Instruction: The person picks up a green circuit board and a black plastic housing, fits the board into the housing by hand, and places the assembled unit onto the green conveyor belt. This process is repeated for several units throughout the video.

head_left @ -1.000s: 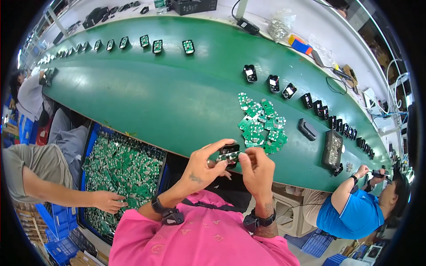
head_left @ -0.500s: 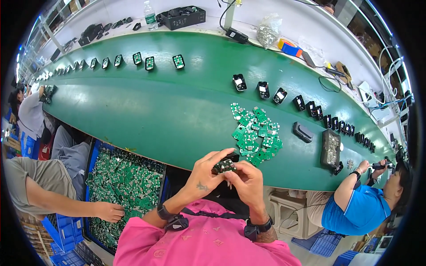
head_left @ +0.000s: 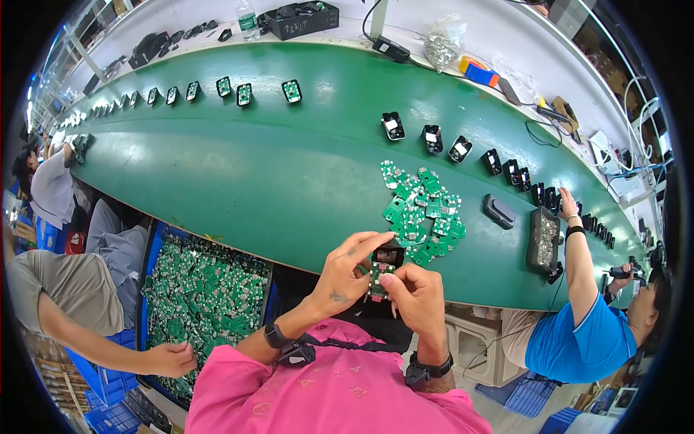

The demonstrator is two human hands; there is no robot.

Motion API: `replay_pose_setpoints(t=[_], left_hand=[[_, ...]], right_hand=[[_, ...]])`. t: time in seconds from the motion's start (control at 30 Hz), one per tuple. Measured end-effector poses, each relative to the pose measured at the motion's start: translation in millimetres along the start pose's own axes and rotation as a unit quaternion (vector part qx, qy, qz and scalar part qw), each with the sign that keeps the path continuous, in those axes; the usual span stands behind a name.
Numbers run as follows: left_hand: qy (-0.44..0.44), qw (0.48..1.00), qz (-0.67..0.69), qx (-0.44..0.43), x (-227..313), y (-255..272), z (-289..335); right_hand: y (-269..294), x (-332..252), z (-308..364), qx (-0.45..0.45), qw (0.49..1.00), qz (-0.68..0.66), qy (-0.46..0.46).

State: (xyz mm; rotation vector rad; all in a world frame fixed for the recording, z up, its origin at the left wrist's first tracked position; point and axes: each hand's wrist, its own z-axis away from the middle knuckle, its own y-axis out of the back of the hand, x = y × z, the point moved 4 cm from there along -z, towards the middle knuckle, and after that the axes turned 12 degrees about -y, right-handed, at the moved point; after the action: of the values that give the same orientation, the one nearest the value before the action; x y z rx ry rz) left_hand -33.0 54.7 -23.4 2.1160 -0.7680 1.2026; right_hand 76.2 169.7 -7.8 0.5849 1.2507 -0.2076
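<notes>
Close in front of me, my left hand [head_left: 343, 273] is closed around a small black plastic case [head_left: 388, 254], its open side showing. My right hand [head_left: 417, 295] pinches a green circuit board [head_left: 379, 272] with the thumb on its face. The board stands upright just below the case and overlaps its lower edge; whether the two are joined I cannot tell. Just beyond my hands, a loose pile of green circuit boards [head_left: 426, 210] lies on the green table [head_left: 238, 173].
Black cases [head_left: 461, 149] line the right side; cases with boards [head_left: 244, 94] line the far left. A dark tray of small metal parts [head_left: 543, 239] and a black lidded case [head_left: 499, 211] are at right. A co-worker's hand [head_left: 173, 359] is by a board-filled bin [head_left: 206, 289].
The board in my right hand has turned from lying flat to upright, and the case's open side now shows. The blue-shirted person's arm has reached over to the row of cases.
</notes>
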Motion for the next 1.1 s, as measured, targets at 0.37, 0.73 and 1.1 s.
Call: replay_pose_setpoints(t=[0.37, 0.73, 1.1], left_hand=[[-0.046, 0.998, -0.039, -0.001, 12.9, 4.4, 3.7], [0.125, 0.973, 0.195, 0.009, -3.7, 7.4, 8.8], [0.091, 0.989, 0.116, 0.021, -10.0, 3.9, 4.3]], right_hand=[[2.5, -4.9, -10.7, 0.077, 0.997, -0.025, -0.019], [-0.3, -17.4, -18.2, 0.116, 0.991, 0.068, 0.029], [-11.4, 5.5, -25.4, 0.086, 0.996, 0.026, 0.016]])
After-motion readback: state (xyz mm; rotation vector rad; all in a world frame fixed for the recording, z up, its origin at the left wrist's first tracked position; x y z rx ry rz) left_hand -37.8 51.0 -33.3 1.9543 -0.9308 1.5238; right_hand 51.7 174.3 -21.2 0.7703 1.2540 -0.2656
